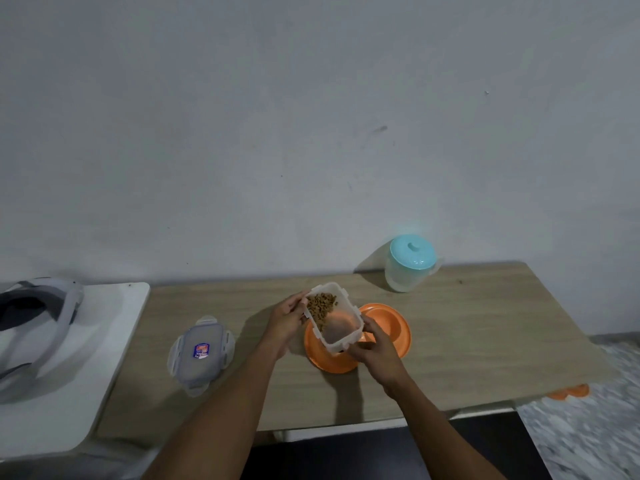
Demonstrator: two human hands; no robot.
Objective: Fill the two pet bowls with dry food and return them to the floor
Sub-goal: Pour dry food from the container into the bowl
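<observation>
On the wooden worktop [467,341], set against a plain wall, two orange bowls are sitting side by side and overlapping in view: the near bowl [323,362] and the far bowl [391,323]. Neither is showing food that I can make out.

Hanging above the near bowl, clear of its rim, is the clear food box [341,327]. Both hands are holding it. The left hand [285,323] is curling round its far-left end, and the right hand [372,348] is gripping its near-right corner from below.

Box's long axis is running from far-left to near-right, across the near bowl. Its open mouth seems to be facing up, toward the camera. The dry food [320,306] is banking up against the far-left end, by the left hand. The near-right half is showing clear, orange coming through it.

Step in hand, by my reading, is pouring the first portion. Doing it well is looking like this:
- tipping over one corner rather than a long side, so the stream stays narrow
- keeping that corner low over the bowl's middle
- rolling slowly, since pellets are apt to go in a rush
- saving about half for the far bowl

Box's lid [201,351] is lying flat well to the left.
</observation>
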